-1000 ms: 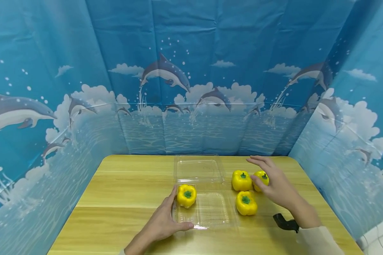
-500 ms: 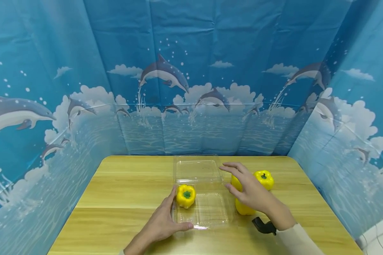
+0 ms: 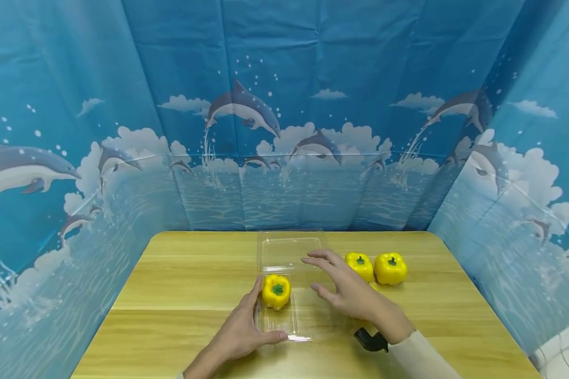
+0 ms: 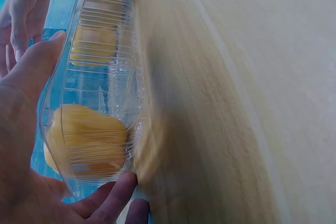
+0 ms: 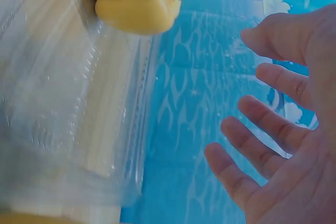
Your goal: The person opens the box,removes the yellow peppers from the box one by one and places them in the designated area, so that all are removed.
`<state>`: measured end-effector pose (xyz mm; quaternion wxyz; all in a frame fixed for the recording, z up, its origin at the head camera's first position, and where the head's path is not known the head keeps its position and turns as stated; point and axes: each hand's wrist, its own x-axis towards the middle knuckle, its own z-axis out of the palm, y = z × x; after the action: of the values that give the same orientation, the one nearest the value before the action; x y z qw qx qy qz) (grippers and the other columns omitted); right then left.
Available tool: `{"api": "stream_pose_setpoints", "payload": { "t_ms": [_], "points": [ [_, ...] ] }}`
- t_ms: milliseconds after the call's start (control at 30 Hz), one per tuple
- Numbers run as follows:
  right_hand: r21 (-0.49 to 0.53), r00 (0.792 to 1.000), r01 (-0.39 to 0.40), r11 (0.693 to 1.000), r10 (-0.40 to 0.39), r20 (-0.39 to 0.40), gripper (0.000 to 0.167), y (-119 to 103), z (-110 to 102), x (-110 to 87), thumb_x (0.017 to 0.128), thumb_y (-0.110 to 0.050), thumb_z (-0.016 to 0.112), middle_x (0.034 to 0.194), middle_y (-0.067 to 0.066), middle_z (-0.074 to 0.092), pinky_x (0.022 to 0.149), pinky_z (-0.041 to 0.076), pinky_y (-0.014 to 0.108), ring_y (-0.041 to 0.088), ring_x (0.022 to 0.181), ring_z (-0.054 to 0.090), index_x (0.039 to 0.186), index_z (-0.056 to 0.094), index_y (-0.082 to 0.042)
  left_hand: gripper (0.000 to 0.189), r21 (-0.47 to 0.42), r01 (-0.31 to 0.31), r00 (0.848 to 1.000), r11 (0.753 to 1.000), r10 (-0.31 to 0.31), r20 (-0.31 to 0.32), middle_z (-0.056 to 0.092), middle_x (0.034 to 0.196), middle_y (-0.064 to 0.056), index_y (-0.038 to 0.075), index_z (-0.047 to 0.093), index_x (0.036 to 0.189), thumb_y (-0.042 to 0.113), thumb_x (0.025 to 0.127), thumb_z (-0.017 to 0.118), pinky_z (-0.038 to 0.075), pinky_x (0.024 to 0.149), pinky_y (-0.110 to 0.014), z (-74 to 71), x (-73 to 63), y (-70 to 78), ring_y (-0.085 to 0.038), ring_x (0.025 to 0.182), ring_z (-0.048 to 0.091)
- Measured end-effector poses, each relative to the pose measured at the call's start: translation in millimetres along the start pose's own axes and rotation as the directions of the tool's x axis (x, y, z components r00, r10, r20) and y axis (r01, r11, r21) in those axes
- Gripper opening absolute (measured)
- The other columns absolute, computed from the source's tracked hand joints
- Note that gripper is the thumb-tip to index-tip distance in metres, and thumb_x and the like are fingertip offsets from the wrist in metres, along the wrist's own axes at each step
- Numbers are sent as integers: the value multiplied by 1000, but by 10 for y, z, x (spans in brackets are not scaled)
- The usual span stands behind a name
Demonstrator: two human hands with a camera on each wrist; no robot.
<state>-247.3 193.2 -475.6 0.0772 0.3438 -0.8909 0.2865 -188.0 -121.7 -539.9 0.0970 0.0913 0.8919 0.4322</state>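
A clear plastic clamshell container (image 3: 300, 337) lies open on the table, its lid (image 3: 291, 252) folded back toward the curtain. Inside its left part sits one yellow bell pepper (image 3: 276, 292) with a green stem. My left hand (image 3: 239, 326) holds the container's near left corner, thumb along the near rim and fingers at the left side (image 4: 79, 198). My right hand (image 3: 353, 292) hovers over the container's right part, fingers spread and holding nothing (image 5: 299, 177). Right of the container stand a yellow bell pepper (image 3: 359, 265), another bell pepper (image 3: 391, 269), and a third mostly hidden by my right hand.
The wooden table (image 3: 180, 284) ends at a blue dolphin-print curtain (image 3: 284, 195) behind and at both sides. A black curved piece (image 3: 371, 340) sits by my right wrist.
My right hand has moved left, from above the bell peppers on the right to over the container, carrying nothing. My left hand and the bell pepper in the container stay put.
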Motion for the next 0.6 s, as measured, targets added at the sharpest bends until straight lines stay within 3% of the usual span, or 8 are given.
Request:
{"api": "stream_pose_setpoints", "payload": {
  "t_ms": [367, 600],
  "points": [
    [20, 999, 8, 1000, -9, 49, 64, -74, 188, 104, 113, -23, 80, 174, 9, 57, 124, 60, 62, 35, 157, 61, 172, 56, -25, 149, 8, -14, 1000, 1000, 14, 1, 35, 188, -30, 30, 5, 190, 64, 83, 102, 45, 129, -84, -1, 2, 3, -59, 167, 46],
    [65, 991, -48, 997, 40, 128, 65, -140, 316, 179, 114, -25, 79, 175, 5, 56, 126, 59, 61, 33, 158, 61, 174, 54, -28, 149, 1, -13, 1000, 1000, 13, 4, 36, 187, -31, 28, 5, 190, 65, 84, 102, 46, 128, -83, 6, -11, 5, -57, 165, 51]
  ]
}}
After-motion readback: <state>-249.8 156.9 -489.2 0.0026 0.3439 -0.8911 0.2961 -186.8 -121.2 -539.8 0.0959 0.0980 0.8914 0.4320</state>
